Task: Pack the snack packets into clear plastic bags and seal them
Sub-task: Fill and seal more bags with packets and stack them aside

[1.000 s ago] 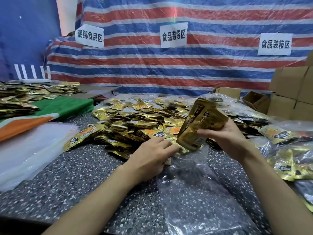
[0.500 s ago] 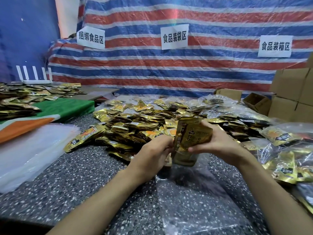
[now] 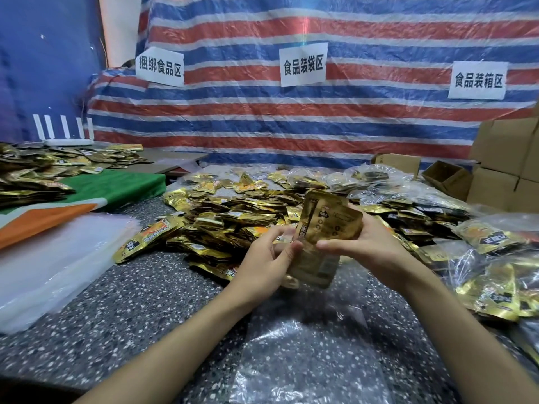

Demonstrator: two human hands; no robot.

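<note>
My right hand (image 3: pixel 370 246) grips a small stack of gold snack packets (image 3: pixel 329 223), held upright above the speckled table. Their lower ends sit inside the mouth of a clear plastic bag (image 3: pixel 306 354) that lies flat toward me. My left hand (image 3: pixel 265 263) pinches the bag's open edge next to the packets. Behind my hands lies a big heap of loose gold packets (image 3: pixel 233 220).
Filled clear bags of packets (image 3: pixel 493 275) pile up on the right. A stack of empty clear bags (image 3: pixel 49 263) lies on the left, beside a green and orange cloth (image 3: pixel 110 188) with more packets. Cardboard boxes (image 3: pixel 501 173) stand at the back right. A striped tarp hangs behind.
My right hand has brought the packet stack down from a raised, tilted position into the bag's mouth. My left hand stayed at the bag's opening.
</note>
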